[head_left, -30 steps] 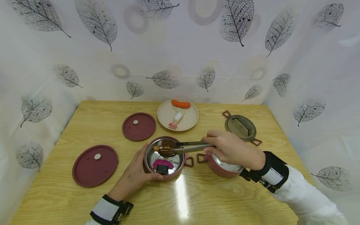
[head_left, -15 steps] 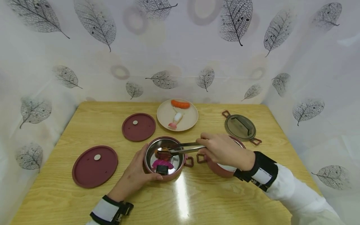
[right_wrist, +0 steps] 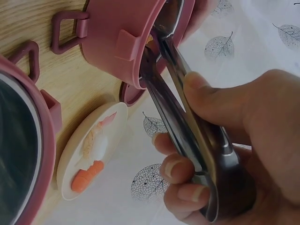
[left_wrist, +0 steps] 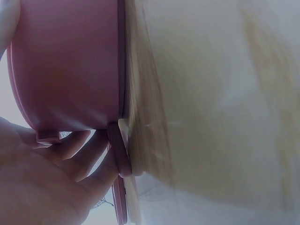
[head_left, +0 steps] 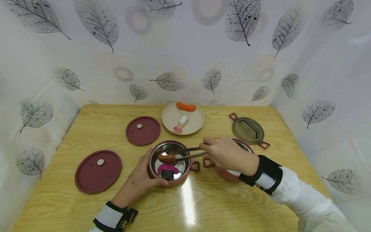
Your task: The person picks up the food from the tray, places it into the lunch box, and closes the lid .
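My left hand [head_left: 139, 177] grips the left side of a pink pot [head_left: 178, 183], thumb at the near rim. In the left wrist view, its fingers curl along the pot's wall [left_wrist: 70, 65]. My right hand [head_left: 229, 154] holds metal tongs [right_wrist: 171, 112], their tips down inside the pot. An orange-brown food piece [head_left: 166, 156] lies at those tips; whether they pinch it I cannot tell. Nearer the front rim inside the pot are a magenta piece [head_left: 168, 169] and a black block [head_left: 167, 175].
A second pink pot [head_left: 224, 176] stands under my right hand. Behind are a plate [head_left: 198, 125] with a sausage [head_left: 186, 107] and a toy shrimp [head_left: 182, 123], and a dark pan-shaped lid [head_left: 244, 131]. Two maroon lids [head_left: 90, 177] lie on the left.
My right hand has moved left and the tongs' tips have shifted within the pot. The tongs' arms look further apart, and the orange-brown piece shows more. My left hand stays put.
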Demonstrator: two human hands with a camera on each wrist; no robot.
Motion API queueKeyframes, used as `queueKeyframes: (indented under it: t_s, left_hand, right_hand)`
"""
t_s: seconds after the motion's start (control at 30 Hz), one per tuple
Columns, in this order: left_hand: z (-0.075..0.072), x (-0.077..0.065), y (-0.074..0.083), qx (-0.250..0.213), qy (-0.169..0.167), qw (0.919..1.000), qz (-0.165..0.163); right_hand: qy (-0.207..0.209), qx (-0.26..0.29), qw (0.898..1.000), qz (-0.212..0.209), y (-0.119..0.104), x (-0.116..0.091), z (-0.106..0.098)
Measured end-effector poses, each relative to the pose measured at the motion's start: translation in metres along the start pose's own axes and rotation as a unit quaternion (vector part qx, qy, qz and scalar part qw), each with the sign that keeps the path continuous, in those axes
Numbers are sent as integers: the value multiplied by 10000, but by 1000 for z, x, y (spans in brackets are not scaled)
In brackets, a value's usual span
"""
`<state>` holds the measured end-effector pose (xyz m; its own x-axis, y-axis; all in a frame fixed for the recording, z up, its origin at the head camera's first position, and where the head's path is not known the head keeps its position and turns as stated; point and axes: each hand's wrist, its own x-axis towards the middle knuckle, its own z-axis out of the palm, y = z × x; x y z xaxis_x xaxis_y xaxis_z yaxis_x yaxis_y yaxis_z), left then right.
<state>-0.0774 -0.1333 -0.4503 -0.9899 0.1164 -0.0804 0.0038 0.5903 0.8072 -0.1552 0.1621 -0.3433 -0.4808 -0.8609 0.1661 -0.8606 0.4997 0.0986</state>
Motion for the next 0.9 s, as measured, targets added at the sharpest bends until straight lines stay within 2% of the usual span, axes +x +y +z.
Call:
queueKeyframes:
  t_s: [0.17,0.37,0.67,0.8,0.9]
  left_hand:
    - [0,0,1,51,18,10000,25]
    - [0,1,1,125,-20,9999,62]
    - [-3,1,5,184,-198,9996,37]
    - [-9,1,14,444,-275,9986,-39]
    - [-14,2,28,732,-81,9973,72]
  right_hand:
    - [-113,18,9999,-12,-1,-2,-2]
    - [-209,261,9990,312,6,-8,-8]
    - [263,710,9922,990,32,-28,-29]
    - [553,660,9875,1321,42,-37,-30]
    - [653,445,9848,1545,49,-41,-28]
